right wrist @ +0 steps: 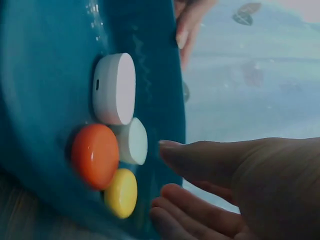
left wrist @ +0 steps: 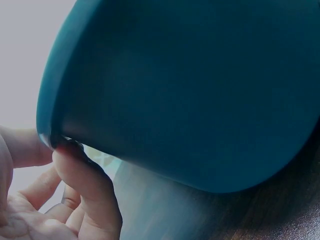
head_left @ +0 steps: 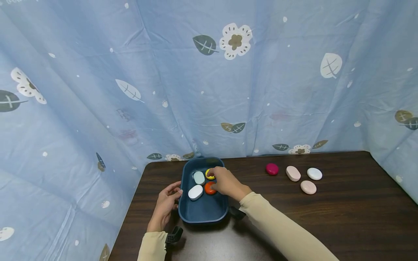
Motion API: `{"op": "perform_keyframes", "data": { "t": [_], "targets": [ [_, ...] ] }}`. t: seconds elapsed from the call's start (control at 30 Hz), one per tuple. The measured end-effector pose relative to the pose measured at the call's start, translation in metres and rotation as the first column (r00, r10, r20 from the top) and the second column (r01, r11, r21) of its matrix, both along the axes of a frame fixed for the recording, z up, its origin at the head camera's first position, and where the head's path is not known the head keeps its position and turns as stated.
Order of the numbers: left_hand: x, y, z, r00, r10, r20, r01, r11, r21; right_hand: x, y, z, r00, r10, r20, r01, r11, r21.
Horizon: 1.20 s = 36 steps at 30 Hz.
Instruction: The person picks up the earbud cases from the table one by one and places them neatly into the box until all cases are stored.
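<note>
A deep blue rectangular tray with rounded corners sits on the dark table. My left hand pinches its left rim between thumb and finger, closest in the left wrist view. Over the tray's right side reaches my right hand, thumb and fingers apart with nothing between them. Below it lie a glossy orange rounded piece and a yellow one, partly covered by the fingers in the head view. Beside them are a pale mint oval piece and a white oval case with a small dark slot in its side.
Right of the tray on the table lie a magenta round piece, a pale pink oblong piece, a white oval piece and a pale pink oval piece. A blue patterned curtain hangs behind and at the left.
</note>
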<state>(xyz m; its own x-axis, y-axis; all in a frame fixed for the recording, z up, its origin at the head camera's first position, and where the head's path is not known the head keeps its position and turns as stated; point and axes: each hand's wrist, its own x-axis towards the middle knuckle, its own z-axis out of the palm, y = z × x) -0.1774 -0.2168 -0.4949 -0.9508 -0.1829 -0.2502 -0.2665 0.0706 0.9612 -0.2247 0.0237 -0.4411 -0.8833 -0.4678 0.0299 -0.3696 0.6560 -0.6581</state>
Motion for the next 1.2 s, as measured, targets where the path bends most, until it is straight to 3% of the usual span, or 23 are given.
{"op": "perform_keyframes", "data": {
  "t": [0.2,0.43,0.67,0.83,1.2],
  "targets": [
    [0.0,0.0,0.001,1.0,-0.011,-0.008,0.011,1.0,-0.001,0.004,0.03,0.0,0.989,-0.121,-0.088,0.11,0.987,-0.118],
    [0.002,-0.002,0.003,1.0,-0.011,-0.005,0.011,1.0,-0.025,-0.001,0.087,-0.014,0.959,-0.23,-0.163,0.198,0.961,-0.191],
    [0.003,-0.001,0.001,1.0,-0.016,0.001,0.016,0.999,-0.027,-0.004,0.14,-0.031,0.917,-0.354,-0.182,0.333,0.933,-0.137],
    [0.003,-0.002,0.001,1.0,-0.017,-0.001,0.017,1.0,-0.025,-0.008,0.164,-0.039,0.896,-0.403,-0.189,0.385,0.915,-0.124],
    [0.003,-0.001,0.001,1.0,-0.018,-0.014,0.018,1.0,-0.016,-0.02,0.191,-0.055,0.875,-0.442,-0.196,0.436,0.897,-0.077]
  ]
}}
